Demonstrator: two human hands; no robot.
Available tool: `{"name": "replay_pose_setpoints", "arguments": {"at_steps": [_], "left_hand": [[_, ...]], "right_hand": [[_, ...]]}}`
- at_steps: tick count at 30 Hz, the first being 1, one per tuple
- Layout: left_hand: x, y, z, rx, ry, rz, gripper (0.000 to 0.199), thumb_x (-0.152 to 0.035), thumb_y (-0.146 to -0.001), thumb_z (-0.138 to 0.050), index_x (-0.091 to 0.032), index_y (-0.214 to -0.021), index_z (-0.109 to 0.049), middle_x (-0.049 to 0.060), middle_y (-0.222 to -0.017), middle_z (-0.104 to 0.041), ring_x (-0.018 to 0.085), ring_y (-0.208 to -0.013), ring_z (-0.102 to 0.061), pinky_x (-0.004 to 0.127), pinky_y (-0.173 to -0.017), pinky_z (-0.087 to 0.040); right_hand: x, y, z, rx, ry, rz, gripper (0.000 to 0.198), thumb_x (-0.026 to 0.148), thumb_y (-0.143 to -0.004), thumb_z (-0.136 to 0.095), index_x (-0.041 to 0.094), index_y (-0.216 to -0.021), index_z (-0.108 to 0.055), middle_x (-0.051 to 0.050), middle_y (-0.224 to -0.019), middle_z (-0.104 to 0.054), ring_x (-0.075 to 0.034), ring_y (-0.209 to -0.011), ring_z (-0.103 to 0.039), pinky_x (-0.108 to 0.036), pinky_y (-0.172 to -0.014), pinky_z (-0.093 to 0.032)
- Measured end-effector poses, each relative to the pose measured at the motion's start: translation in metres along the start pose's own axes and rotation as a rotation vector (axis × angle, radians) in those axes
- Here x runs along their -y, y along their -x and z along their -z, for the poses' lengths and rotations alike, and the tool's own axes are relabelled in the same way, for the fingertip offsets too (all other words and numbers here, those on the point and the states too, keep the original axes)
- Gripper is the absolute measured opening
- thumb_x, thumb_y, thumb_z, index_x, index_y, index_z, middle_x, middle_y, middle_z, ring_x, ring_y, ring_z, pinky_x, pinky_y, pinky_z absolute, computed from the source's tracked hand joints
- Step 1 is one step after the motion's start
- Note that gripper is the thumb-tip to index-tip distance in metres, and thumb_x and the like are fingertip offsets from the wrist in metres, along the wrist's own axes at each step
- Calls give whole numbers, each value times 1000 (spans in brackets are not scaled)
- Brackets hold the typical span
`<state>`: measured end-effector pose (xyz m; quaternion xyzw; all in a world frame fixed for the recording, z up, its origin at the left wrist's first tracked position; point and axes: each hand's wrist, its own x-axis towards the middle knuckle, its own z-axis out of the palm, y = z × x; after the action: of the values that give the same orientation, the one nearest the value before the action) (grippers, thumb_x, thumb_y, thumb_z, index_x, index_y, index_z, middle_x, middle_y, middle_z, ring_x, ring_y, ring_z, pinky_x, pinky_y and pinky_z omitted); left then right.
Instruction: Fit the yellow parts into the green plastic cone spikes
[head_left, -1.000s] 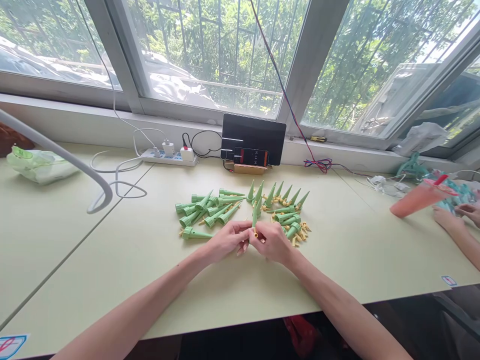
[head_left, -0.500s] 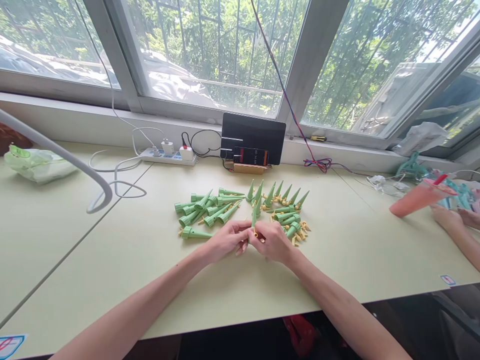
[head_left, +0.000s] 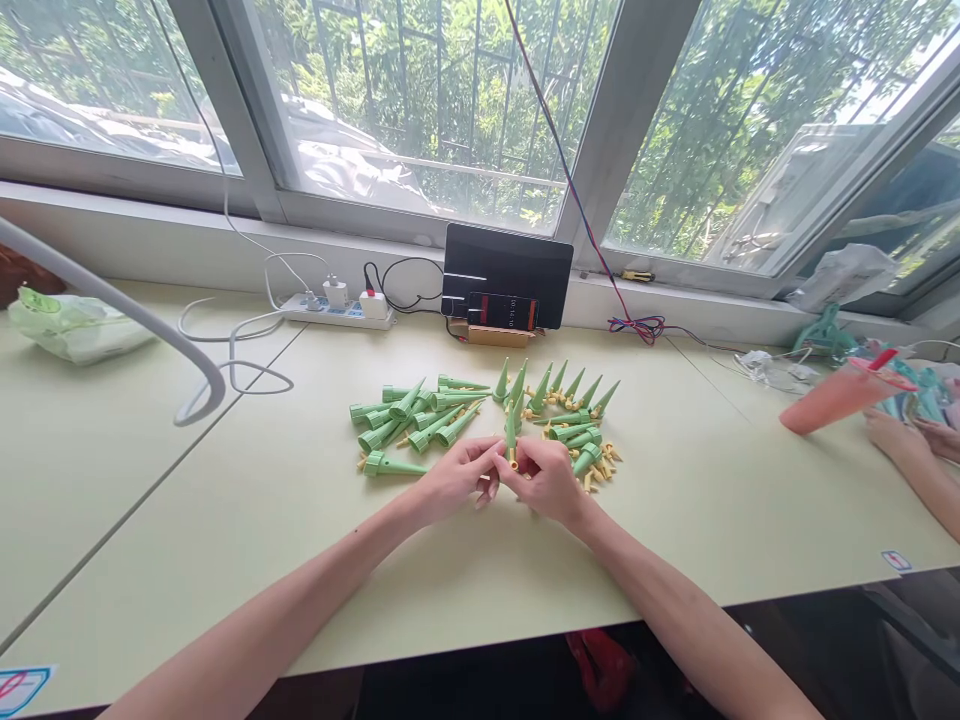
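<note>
Between my two hands is a green plastic watering spike [head_left: 511, 438], its yellow nozzle [head_left: 514, 464] turned toward me. My right hand [head_left: 551, 480] is closed round it, thumb and fingers beside the nozzle. From the other side, my left hand [head_left: 456, 478] pinches the same spike; part of its grip is hidden by the right hand. Left of my hands lies a heap of green spikes [head_left: 405, 433]. Behind and to the right, several spikes [head_left: 540, 392] stand point-up. Small yellow nozzles [head_left: 594, 470] are piled by my right hand, next to more lying spikes [head_left: 576, 436].
A black tablet [head_left: 510, 265] and a phone [head_left: 502, 312] lean at the back. A power strip [head_left: 337, 312] with white cables [head_left: 255, 375] lies back left. At right are a tilted pink drink cup [head_left: 840, 395] and another person's hands [head_left: 896, 435].
The right hand's fingers have shifted slightly on the spike, and the yellow nozzle's open end now faces me more directly. The left hand has hardly moved.
</note>
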<state>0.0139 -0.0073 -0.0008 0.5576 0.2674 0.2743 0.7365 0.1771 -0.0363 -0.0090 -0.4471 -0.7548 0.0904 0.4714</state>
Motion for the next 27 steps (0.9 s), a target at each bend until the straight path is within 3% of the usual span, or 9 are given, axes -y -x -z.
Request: {"name": "replay_pose_setpoints", "arguments": {"at_steps": [10,18,21,25,27], "left_hand": [[1,-1,-1,-26,50,-1,47,-60,-84,-60,-15,-74,-54,-4,-61,-42,7,-50,-44,17,-41,-37],[-6,1,-2,-51,-45,-3,42,-58,-86,-60,-16,-85,-57,-5,-63,-47,4,-44,-38,16,-39,-31],[-11,2,2,-154,-138,-18,41,-57,-85,-60,-17,-89,-58,-5,-59,-49,5,-41,-39,18,-38,-31],[-18,1,11,-465,-319,-76,37,-54,-85,-60,-18,-77,-56,-8,-43,-36,7,-37,-34,19,-38,-27],[-21,1,14,-573,-412,-124,36,-52,-85,-61,-18,-74,-56,-7,-46,-39,7,-37,-34,20,-38,-27]], "right_hand": [[-2,1,-1,3,-20,7,46,35,-87,-59,22,-57,-26,7,-49,-31,-8,-44,-28,-24,-44,-27],[-7,2,-2,81,-76,15,46,43,-89,-60,23,-59,-31,8,-49,-31,-9,-45,-28,-28,-55,-44],[-7,2,-2,99,-41,6,44,43,-90,-60,22,-59,-37,7,-50,-35,-9,-45,-31,-25,-49,-39],[-6,0,-2,67,-37,-51,38,39,-94,-53,20,-62,-44,5,-52,-40,-9,-47,-37,-23,-47,-33],[-7,-1,-1,15,-22,-99,34,36,-95,-51,20,-65,-48,4,-55,-44,-10,-49,-40,-24,-50,-35]]}}
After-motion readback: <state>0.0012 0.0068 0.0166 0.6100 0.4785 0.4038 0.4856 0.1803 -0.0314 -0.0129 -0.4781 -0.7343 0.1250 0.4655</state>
